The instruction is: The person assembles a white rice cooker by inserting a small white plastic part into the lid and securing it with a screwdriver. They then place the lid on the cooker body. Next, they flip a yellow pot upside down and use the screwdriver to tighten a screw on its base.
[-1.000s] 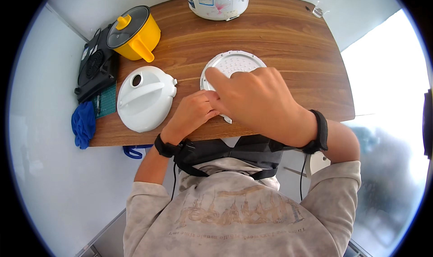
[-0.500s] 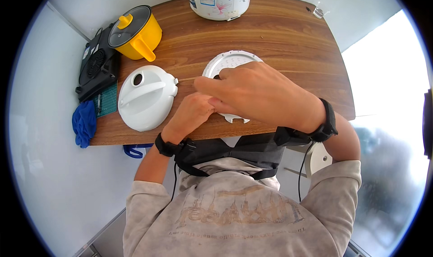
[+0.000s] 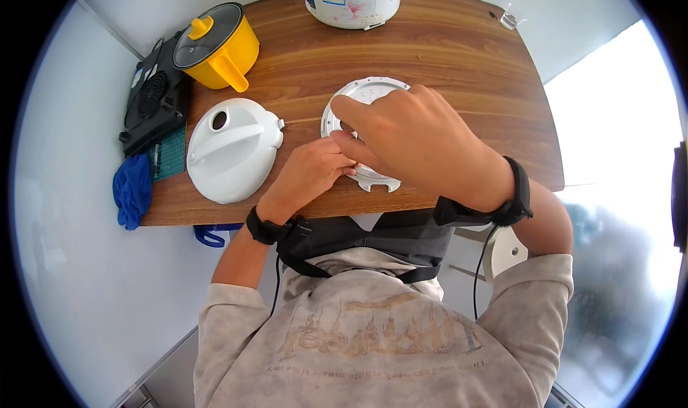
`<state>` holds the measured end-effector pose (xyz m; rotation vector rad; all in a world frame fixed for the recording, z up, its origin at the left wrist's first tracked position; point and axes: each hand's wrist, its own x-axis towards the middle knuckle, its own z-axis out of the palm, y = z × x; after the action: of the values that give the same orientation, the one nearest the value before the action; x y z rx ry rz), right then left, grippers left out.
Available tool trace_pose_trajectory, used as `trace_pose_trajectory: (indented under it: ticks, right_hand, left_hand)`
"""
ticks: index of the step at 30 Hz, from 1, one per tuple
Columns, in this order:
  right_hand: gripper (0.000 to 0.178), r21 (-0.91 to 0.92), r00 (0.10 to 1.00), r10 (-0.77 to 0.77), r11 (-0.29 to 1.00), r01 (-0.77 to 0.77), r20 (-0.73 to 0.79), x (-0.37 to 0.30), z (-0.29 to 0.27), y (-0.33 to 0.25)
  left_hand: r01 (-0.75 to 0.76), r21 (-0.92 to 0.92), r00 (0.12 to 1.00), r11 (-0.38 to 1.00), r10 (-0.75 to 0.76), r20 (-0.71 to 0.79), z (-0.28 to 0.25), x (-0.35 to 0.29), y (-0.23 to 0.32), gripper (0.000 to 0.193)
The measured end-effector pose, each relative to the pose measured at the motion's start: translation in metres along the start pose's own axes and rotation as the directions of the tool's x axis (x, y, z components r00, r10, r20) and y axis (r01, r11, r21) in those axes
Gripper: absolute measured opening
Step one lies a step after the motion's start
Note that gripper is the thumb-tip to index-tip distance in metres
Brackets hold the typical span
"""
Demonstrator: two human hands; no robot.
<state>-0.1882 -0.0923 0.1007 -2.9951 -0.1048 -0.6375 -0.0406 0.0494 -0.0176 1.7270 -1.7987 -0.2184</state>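
- At the near side, the bare left hand (image 3: 308, 168) is at the near-left part of the plate, fingers bent together; whether they pinch anything cannot be told.
- Just right of it and overlapping, the bare right hand (image 3: 426, 137) arches over the plate. Its index finger and thumb now stand farther apart than half a second ago, a small dark patch showing between them; what its hidden fingers hold, if anything, cannot be told.
- Under both hands, on the brown wood-grain table (image 3: 473, 71), is the round, dotted, grey-white plate (image 3: 368, 90), its notched tab (image 3: 378, 184) toward the near edge. More of its left rim shows than half a second ago, because the right hand's index finger sits farther off.
- The change is small and both hands stay at the same part of the plate, so the handwork seems to go on there.
- To the left, apart from the hands, the glossy white plastic cover (image 3: 233, 157) with a round opening is untouched.
- Farther left and back, the yellow pot (image 3: 235, 58) with its dark see-through lid stands beside the black flat appliance (image 3: 148, 96).
- At the far edge is the white floral-patterned appliance (image 3: 351, 14).
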Motion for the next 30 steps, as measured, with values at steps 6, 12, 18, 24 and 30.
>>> trace_pose_trajectory:
  ticks: [6,12,18,24,30]
  right_hand:
    - [0.028,0.170,0.999,-0.025,0.985,0.017,0.040,-0.002,-0.005,0.004]
    - [0.030,0.236,0.995,-0.051,0.971,0.030,0.083,0.005,-0.007,0.009]
    - [0.036,0.152,0.993,0.114,0.982,-0.114,0.006,0.007,0.000,0.009]
    - [0.034,-0.064,0.988,0.152,0.986,-0.151,0.010,-0.002,0.002,-0.010]
    - [0.015,0.124,1.000,0.016,0.992,-0.019,0.021,-0.003,-0.002,-0.011]
  left_hand:
    - [-0.007,-0.072,1.000,0.997,0.009,0.026,-0.001,0.002,0.000,0.003]
    - [-0.017,-0.045,1.000,0.999,0.018,0.024,0.000,-0.001,-0.002,0.003]
    - [-0.003,-0.073,1.000,0.997,0.004,0.021,0.007,-0.004,-0.009,0.004]
    - [-0.022,-0.053,0.999,0.998,0.020,-0.026,-0.002,-0.003,0.003,0.004]
    - [0.000,-0.017,1.000,1.000,0.001,0.020,0.001,0.000,-0.001,0.015]
